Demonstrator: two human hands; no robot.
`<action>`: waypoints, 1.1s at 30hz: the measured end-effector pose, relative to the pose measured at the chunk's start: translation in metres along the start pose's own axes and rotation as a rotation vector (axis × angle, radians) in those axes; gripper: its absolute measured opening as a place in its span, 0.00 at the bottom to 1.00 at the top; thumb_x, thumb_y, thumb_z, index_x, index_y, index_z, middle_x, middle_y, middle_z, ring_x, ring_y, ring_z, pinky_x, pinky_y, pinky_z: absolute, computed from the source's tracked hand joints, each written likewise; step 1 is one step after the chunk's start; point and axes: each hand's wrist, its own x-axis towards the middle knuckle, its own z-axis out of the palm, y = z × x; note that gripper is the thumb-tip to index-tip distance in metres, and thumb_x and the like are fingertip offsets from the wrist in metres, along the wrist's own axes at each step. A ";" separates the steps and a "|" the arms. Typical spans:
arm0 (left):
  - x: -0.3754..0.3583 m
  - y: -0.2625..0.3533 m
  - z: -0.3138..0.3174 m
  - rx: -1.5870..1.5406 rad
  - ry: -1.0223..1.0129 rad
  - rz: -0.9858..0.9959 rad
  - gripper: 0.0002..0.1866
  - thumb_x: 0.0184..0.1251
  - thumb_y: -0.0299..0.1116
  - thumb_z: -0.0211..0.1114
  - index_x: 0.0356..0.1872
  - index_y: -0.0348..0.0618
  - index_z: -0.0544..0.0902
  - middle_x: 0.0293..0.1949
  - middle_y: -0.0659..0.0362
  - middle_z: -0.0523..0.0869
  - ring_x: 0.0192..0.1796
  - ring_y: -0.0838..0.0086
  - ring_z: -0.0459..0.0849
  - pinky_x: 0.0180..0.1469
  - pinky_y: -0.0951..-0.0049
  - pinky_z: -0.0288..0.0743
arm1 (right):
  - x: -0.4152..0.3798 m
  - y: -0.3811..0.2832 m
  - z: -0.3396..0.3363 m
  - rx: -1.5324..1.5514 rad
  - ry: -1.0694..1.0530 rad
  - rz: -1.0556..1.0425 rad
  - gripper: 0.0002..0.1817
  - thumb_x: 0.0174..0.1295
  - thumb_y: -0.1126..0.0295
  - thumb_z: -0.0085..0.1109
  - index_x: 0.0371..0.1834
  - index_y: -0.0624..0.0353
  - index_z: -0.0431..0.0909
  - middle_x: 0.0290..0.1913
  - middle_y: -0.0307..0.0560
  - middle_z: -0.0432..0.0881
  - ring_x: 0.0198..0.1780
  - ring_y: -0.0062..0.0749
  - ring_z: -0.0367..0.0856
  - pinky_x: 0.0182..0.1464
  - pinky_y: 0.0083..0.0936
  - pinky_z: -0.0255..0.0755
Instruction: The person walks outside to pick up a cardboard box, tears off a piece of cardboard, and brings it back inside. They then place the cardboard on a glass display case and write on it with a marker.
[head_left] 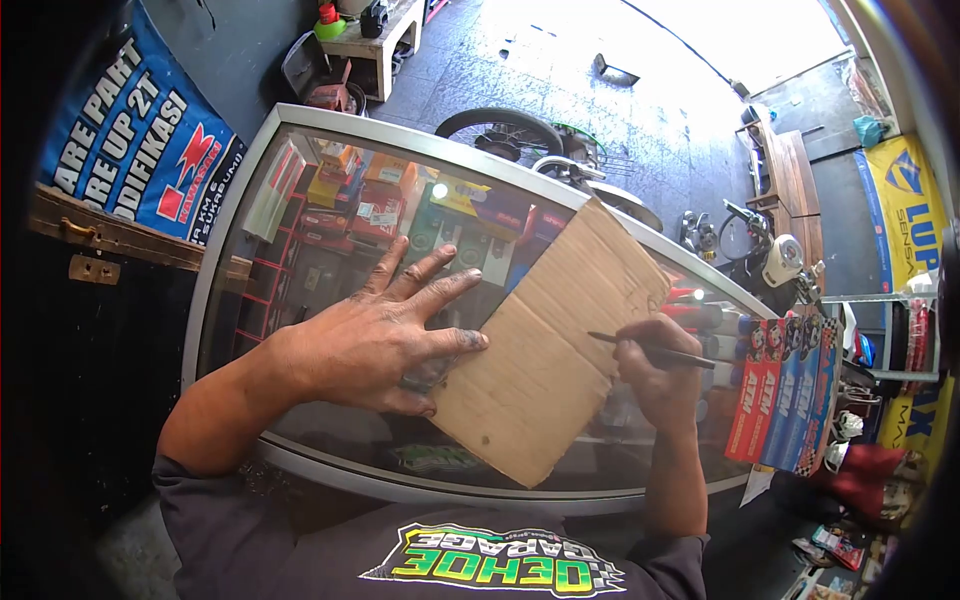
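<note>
A brown cardboard sheet (pixel 540 350) lies at a slant on the glass top of a display case (pixel 350 430). My left hand (pixel 385 335) rests palm down with its fingers spread, mostly on the glass, with thumb and a fingertip at the cardboard's left edge. Dark smudges mark its fingers. My right hand (pixel 660 375) is closed round a dark pen (pixel 670 354), whose tip points left over the middle of the cardboard. Faint lines show on the cardboard's upper right part.
Boxed parts (pixel 385 190) show through the glass. Beyond the case are a wheel (pixel 500 135) and a motorcycle (pixel 780 260) on the right. Red and blue ATM packets (pixel 780 390) hang at the case's right end. A blue banner (pixel 140 130) hangs at the left.
</note>
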 end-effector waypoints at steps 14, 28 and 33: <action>0.000 0.003 -0.002 0.030 -0.028 -0.019 0.40 0.53 0.58 0.78 0.70 0.67 0.77 0.81 0.46 0.54 0.84 0.44 0.39 0.81 0.36 0.23 | 0.009 0.016 -0.001 0.019 0.162 0.003 0.05 0.63 0.77 0.64 0.39 0.67 0.84 0.31 0.39 0.84 0.31 0.17 0.79 0.36 0.18 0.73; -0.001 0.001 0.000 0.025 0.002 -0.001 0.40 0.55 0.59 0.76 0.71 0.67 0.76 0.81 0.46 0.53 0.84 0.43 0.41 0.81 0.36 0.22 | 0.054 0.005 0.008 0.072 0.067 -0.134 0.08 0.64 0.75 0.63 0.42 0.67 0.85 0.30 0.42 0.86 0.29 0.19 0.81 0.32 0.18 0.75; -0.001 0.000 0.000 0.007 0.009 0.001 0.40 0.55 0.59 0.77 0.71 0.67 0.76 0.81 0.45 0.54 0.83 0.42 0.41 0.81 0.35 0.23 | 0.055 0.002 0.003 0.012 0.041 -0.075 0.08 0.63 0.75 0.63 0.41 0.68 0.85 0.29 0.42 0.86 0.29 0.19 0.82 0.32 0.18 0.75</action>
